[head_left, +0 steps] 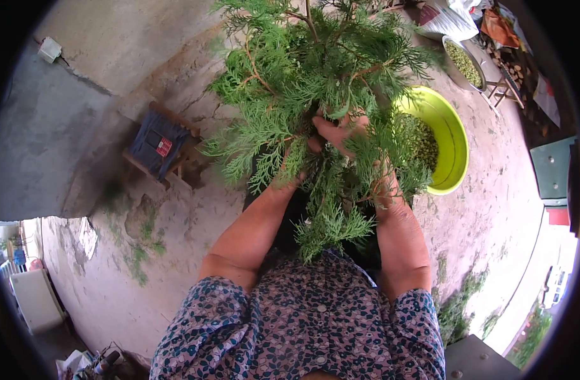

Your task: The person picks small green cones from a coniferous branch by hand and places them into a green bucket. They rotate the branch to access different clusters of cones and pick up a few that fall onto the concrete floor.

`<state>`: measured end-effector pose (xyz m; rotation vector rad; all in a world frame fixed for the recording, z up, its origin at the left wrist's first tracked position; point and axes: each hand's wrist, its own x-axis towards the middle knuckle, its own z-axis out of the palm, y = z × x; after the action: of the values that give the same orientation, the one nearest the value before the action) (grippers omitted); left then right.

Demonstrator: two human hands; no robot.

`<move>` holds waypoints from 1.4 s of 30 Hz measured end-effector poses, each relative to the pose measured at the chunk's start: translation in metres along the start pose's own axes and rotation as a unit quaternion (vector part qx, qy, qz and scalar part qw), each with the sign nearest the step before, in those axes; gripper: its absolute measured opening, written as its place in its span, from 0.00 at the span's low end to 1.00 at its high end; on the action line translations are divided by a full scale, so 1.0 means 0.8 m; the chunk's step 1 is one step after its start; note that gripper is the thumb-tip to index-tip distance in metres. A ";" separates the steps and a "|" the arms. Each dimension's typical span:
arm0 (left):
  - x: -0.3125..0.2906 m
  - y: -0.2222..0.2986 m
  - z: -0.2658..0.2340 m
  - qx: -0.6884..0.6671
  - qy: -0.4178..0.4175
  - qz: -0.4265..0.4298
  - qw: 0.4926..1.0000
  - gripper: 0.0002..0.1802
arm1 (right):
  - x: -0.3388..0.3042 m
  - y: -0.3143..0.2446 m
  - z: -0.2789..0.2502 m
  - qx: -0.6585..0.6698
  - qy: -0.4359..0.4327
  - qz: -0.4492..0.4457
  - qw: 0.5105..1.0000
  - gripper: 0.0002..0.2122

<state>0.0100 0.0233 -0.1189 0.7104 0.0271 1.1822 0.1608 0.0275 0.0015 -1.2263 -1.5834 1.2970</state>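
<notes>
A large leafy evergreen branch (pixel 258 120), with flat, scaly green sprays, is held up before my chest and covers much of both hands. My left hand (pixel 314 144) is closed around its woody stem, most of the fingers lost behind the foliage. Close beside it, deep among the sprays, my right hand (pixel 342 130) has its fingers curled together; whatever they pinch is hidden. Just right of the branch stands a yellow-green plastic basin (pixel 458 149), partly filled with small green cones or seeds (pixel 424 142). Some sprays overhang its near left rim.
On the left stands a low wooden stool (pixel 154 142) with a dark cloth seat. A metal bowl of green pieces (pixel 462 63) rests on a small stand at the far right, near stacked firewood (pixel 513 73) and a white sack (pixel 448 22). Green scraps (pixel 138 259) litter the concrete floor.
</notes>
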 end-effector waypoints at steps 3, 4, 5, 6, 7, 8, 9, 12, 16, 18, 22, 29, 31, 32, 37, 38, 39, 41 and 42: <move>0.013 0.003 -0.069 0.212 -0.056 -0.009 0.976 0.32 | -0.026 0.026 0.034 -0.270 0.194 -0.175 0.927 0.10; 0.011 0.009 -0.074 0.245 -0.073 -0.019 0.967 0.32 | -0.028 -0.015 0.030 -0.204 0.096 -0.134 0.965 0.08; 0.008 0.016 -0.079 0.279 -0.089 -0.028 0.956 0.31 | -0.026 -0.034 0.029 -0.134 -0.005 -0.091 0.987 0.07; 0.017 0.013 -0.042 0.182 -0.141 0.026 0.973 0.31 | -0.035 -0.009 0.012 0.003 0.014 -0.125 0.992 0.07; 0.021 0.020 -0.022 0.095 -0.187 0.082 0.974 0.31 | -0.036 0.002 0.004 0.144 0.014 -0.172 0.974 0.08; 0.018 0.020 -0.033 0.138 -0.134 -0.027 0.981 0.32 | -0.040 0.007 -0.007 0.054 0.099 -0.054 0.992 0.07; 0.012 0.026 -0.048 0.175 -0.082 -0.138 0.971 0.33 | -0.037 0.005 -0.013 -0.032 0.179 0.063 0.981 0.07; 0.010 -0.011 -0.087 0.209 -0.079 -0.002 0.975 0.26 | -0.017 0.073 -0.004 -0.190 0.300 -0.003 0.935 0.11; 0.017 0.004 -0.041 0.199 -0.100 0.027 0.974 0.24 | -0.025 0.106 0.003 -0.084 0.359 -0.055 0.928 0.12; 0.022 0.002 -0.049 0.202 -0.100 0.062 0.972 0.21 | -0.021 0.074 0.020 -0.169 0.361 -0.088 0.913 0.08; 0.026 0.003 -0.033 0.090 -0.058 0.030 0.994 0.22 | -0.020 -0.004 0.062 -0.162 0.299 -0.060 0.938 0.10; 0.036 0.010 -0.018 -0.002 -0.048 0.014 0.999 0.23 | 0.011 0.018 0.084 -0.087 0.267 -0.043 0.959 0.12; 0.041 0.000 -0.008 -0.054 -0.058 0.009 0.997 0.24 | 0.017 0.037 0.077 -0.077 0.269 0.009 0.960 0.13; 0.041 0.003 -0.004 -0.087 -0.044 -0.008 0.995 0.24 | 0.023 0.077 0.083 -0.168 0.294 -0.087 0.937 0.15; 0.044 0.050 0.071 -0.068 -0.104 0.039 0.991 0.27 | 0.009 0.050 0.072 -0.097 0.214 -0.012 0.972 0.21; 0.048 0.055 0.092 -0.038 -0.152 0.085 0.984 0.28 | 0.001 0.051 0.056 -0.035 0.171 -0.010 0.985 0.23; 0.047 0.062 0.105 -0.003 -0.200 0.134 0.971 0.28 | -0.005 0.043 0.044 0.030 0.126 -0.007 0.992 0.25; 0.020 0.032 0.039 0.094 -0.038 0.014 0.995 0.28 | -0.011 0.065 0.032 0.197 0.065 -0.067 0.976 0.28; 0.022 0.029 0.031 0.039 -0.031 -0.008 0.999 0.34 | -0.017 0.091 0.025 0.296 0.042 -0.130 0.945 0.29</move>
<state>0.0075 0.0300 -0.0814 0.8130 0.0274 1.1480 0.1618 0.0111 -0.0739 -0.6625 -1.1219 1.3841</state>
